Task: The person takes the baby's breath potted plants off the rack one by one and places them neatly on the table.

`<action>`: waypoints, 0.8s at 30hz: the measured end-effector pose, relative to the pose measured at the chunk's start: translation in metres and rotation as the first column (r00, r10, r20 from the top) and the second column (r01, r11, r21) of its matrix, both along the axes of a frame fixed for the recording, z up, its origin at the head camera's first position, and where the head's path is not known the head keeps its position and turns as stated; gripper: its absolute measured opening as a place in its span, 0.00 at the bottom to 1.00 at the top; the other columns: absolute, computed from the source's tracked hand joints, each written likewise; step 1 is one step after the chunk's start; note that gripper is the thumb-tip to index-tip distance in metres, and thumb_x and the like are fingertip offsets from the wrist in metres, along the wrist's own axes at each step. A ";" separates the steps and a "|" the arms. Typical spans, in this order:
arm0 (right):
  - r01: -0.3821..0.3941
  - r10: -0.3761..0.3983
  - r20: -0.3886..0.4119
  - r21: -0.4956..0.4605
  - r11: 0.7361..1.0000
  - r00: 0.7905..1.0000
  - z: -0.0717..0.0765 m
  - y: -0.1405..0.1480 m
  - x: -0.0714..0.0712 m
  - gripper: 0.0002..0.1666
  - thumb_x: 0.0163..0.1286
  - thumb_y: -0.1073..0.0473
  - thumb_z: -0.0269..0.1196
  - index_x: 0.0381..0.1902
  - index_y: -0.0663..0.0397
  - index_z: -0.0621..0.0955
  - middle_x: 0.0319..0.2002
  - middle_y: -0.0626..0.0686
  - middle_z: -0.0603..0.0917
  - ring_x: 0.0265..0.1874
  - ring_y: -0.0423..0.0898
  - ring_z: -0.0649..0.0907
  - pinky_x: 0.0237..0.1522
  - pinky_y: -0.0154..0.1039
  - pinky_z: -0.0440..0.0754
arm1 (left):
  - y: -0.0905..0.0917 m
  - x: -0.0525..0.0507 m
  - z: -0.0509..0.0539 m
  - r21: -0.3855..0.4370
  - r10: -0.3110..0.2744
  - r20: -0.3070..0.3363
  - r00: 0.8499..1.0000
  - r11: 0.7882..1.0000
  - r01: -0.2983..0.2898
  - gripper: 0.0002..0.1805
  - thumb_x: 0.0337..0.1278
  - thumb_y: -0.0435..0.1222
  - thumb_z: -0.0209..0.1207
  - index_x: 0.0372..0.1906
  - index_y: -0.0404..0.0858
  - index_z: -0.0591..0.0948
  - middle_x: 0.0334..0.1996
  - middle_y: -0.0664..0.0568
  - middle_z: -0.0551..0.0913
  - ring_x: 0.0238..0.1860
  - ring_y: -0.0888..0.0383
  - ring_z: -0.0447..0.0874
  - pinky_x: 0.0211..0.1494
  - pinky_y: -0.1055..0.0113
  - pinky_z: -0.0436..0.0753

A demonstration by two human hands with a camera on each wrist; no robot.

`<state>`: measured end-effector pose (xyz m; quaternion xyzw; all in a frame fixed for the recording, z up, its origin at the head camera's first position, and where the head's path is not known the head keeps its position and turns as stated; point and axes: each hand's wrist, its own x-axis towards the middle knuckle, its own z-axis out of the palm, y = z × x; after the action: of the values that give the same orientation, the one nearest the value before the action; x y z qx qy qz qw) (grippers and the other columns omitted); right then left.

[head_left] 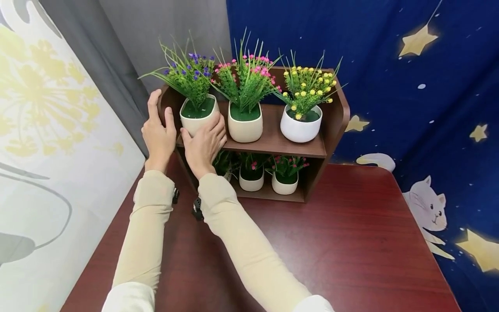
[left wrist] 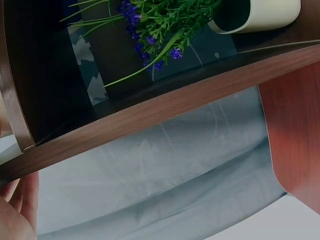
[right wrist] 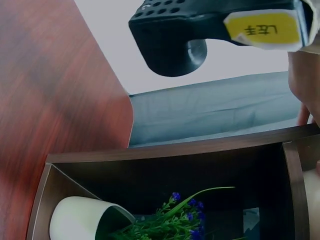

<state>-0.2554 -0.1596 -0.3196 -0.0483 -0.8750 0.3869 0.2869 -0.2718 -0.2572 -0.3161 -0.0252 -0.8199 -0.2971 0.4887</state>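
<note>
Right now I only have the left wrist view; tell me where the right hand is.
Observer: In the head view, the right hand is on the front of the leftmost cream pot on the upper shelf.
Operator: Name its neighbor on that shelf.
Observer: A second cream pot with pink flowers stands in the middle.
Operator: Now give me the right end, as the head view shows it.
Observer: A white pot with yellow flowers stands there.
</note>
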 end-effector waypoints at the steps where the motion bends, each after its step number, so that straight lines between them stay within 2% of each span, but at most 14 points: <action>1: -0.014 0.014 -0.016 -0.019 1.000 1.000 -0.001 0.001 0.001 0.59 0.50 0.38 0.69 0.68 0.57 0.53 0.62 0.55 0.61 0.58 0.49 0.65 0.58 0.44 0.62 | 0.000 0.001 0.000 0.001 0.002 0.001 1.000 1.000 -0.002 0.23 0.68 0.44 0.43 0.66 0.52 0.63 0.11 0.47 0.62 0.12 0.50 0.58 0.21 0.57 0.58; 7: -0.114 0.104 -0.100 -0.094 0.989 0.989 -0.005 0.010 0.007 0.58 0.48 0.42 0.72 0.68 0.58 0.55 0.62 0.55 0.62 0.59 0.47 0.66 0.59 0.38 0.64 | -0.003 0.000 -0.001 -0.017 -0.004 -0.004 1.000 1.000 0.004 0.23 0.68 0.44 0.43 0.66 0.51 0.63 0.12 0.47 0.64 0.11 0.53 0.57 0.20 0.58 0.58; 11: -0.167 0.145 -0.145 -0.152 0.974 0.979 -0.006 0.019 0.013 0.58 0.46 0.41 0.73 0.68 0.58 0.57 0.61 0.54 0.64 0.59 0.47 0.68 0.58 0.37 0.65 | -0.006 -0.003 -0.001 -0.038 -0.004 -0.038 0.999 0.999 0.003 0.23 0.67 0.42 0.44 0.66 0.50 0.64 0.11 0.46 0.64 0.11 0.55 0.55 0.19 0.57 0.57; 14: -0.194 0.161 -0.181 -0.182 0.964 0.970 -0.007 0.028 0.019 0.58 0.44 0.41 0.73 0.68 0.57 0.59 0.61 0.53 0.66 0.57 0.46 0.70 0.56 0.39 0.68 | -0.007 -0.007 -0.001 -0.042 -0.008 -0.051 0.999 0.999 0.006 0.23 0.66 0.42 0.44 0.66 0.51 0.65 0.13 0.43 0.66 0.11 0.51 0.59 0.20 0.56 0.58; 18: -0.233 0.186 -0.232 -0.194 0.953 0.955 -0.012 0.039 0.029 0.58 0.43 0.41 0.74 0.68 0.55 0.60 0.61 0.51 0.66 0.58 0.45 0.70 0.55 0.40 0.70 | -0.007 -0.009 -0.002 -0.041 -0.018 -0.037 0.999 0.999 0.016 0.23 0.67 0.44 0.44 0.66 0.50 0.64 0.15 0.41 0.70 0.14 0.44 0.66 0.22 0.51 0.62; 24: -0.288 0.221 -0.328 -0.171 0.942 0.918 -0.022 0.050 0.047 0.58 0.43 0.38 0.73 0.67 0.56 0.62 0.60 0.52 0.67 0.58 0.44 0.69 0.55 0.40 0.70 | -0.007 -0.009 -0.006 -0.028 0.021 -0.015 1.000 0.999 -0.022 0.22 0.66 0.43 0.45 0.62 0.41 0.68 0.13 0.46 0.63 0.14 0.43 0.62 0.25 0.52 0.59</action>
<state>-0.2082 -0.1098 -0.3417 0.0959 -0.7718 0.5166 0.3582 -0.2807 -0.2642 -0.3217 -0.0252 -0.8206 -0.2802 0.4974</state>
